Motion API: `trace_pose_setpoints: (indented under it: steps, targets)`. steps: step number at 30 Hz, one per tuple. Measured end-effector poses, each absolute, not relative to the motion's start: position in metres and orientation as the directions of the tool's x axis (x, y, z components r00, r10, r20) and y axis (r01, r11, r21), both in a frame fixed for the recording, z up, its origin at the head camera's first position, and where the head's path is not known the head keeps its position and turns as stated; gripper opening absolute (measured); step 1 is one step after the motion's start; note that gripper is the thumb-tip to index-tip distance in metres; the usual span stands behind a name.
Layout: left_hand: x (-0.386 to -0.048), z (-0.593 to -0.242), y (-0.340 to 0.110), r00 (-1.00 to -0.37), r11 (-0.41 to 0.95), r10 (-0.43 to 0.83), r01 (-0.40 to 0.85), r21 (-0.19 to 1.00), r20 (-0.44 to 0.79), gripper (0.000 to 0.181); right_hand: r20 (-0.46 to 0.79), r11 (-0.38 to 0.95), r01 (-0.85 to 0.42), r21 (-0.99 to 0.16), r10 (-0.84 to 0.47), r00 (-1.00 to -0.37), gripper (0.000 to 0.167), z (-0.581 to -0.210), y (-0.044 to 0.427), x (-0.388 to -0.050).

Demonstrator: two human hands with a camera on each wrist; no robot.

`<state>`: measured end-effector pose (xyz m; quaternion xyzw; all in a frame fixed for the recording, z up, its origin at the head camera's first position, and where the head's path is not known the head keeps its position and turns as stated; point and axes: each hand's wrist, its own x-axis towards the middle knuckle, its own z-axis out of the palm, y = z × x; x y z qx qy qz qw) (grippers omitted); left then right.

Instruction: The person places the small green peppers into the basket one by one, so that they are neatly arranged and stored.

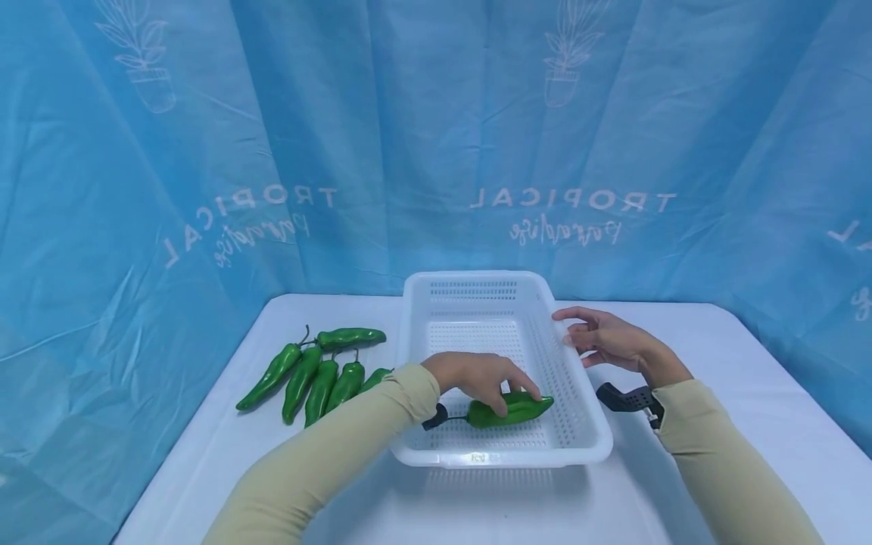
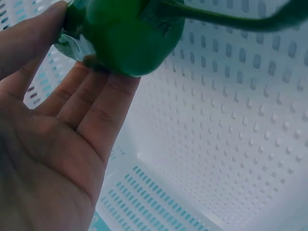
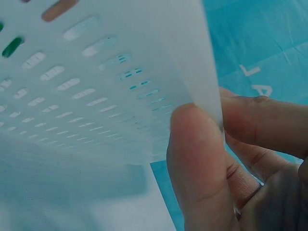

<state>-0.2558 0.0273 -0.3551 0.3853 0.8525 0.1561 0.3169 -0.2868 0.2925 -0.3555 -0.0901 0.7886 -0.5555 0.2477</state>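
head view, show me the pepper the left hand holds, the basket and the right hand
Pepper point(image 1: 516, 412), head view, middle of its body
Basket point(image 1: 531, 457), head view, near rim
Right hand point(image 1: 615, 341), head view, middle of the hand

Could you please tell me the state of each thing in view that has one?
Left hand: holding a pepper.
Right hand: pinching the basket's side rim.
Held pepper: inside the basket, whether touching its floor unclear.
White basket: upright, open-topped.
Loose peppers: six visible, lying beside the basket, one partly hidden.
Blue curtain: hanging, creased.
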Motion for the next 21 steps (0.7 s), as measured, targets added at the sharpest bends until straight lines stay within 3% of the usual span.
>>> trace_pose_setpoints:
  steps: [11, 21]
  targets:
    - [-0.249, -0.362, 0.037, -0.475, 0.657, 0.749, 0.616, 0.434, -0.461, 0.050, -0.294, 0.383, 0.132, -0.914, -0.404, -0.866, 0.067, -0.355, 0.293, -0.286]
    - [-0.244, -0.362, 0.036, -0.441, 0.685, 0.727, 0.513, 0.517, -0.526, 0.050, -0.284, 0.402, 0.114, -0.908, -0.393, -0.874, 0.071, -0.356, 0.293, -0.285]
